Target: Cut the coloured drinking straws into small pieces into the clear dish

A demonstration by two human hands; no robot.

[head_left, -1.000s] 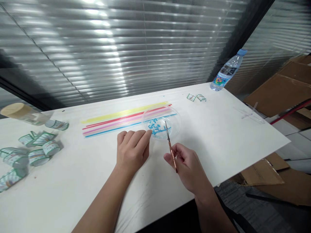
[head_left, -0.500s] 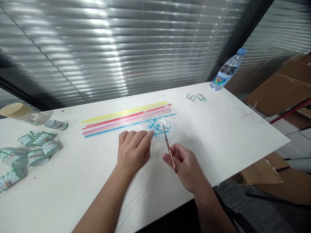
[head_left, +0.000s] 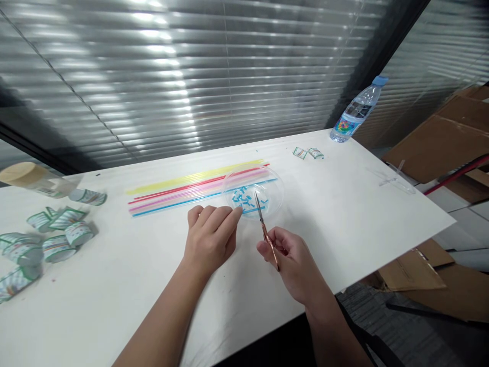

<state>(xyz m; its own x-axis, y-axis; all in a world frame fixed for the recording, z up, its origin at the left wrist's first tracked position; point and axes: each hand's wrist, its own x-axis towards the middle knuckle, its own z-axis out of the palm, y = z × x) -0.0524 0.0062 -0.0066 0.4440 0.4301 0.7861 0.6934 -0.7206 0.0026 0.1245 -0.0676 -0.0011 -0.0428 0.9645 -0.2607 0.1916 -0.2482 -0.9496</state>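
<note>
My left hand (head_left: 212, 232) is closed in a pinch at the near rim of a clear round dish (head_left: 281, 191). From its fingertips a thin blue straw (head_left: 255, 209) sticks out to the right, over the dish. Short cut blue straw pieces (head_left: 240, 195) lie in the dish. My right hand (head_left: 292, 257) grips copper-handled scissors (head_left: 263, 224), whose narrow blades point up and away across the straw's outer part. Behind the dish, partly seen through it, lie long yellow straws (head_left: 183, 181), red straws (head_left: 168, 192), pink straws (head_left: 160, 202) and blue straws (head_left: 168, 208).
Rolled, patterned labels (head_left: 59, 248) and a jar with a beige lid (head_left: 28, 176) occupy the left side of the white table (head_left: 344, 219). Two small patterned rolls (head_left: 315, 153) and a water bottle (head_left: 353, 114) are at the back right. Cardboard boxes (head_left: 439, 137) stand beyond the right edge.
The scissors' handles have spread slightly in my right hand. My left hand and the blue straw are nearly where they were.
</note>
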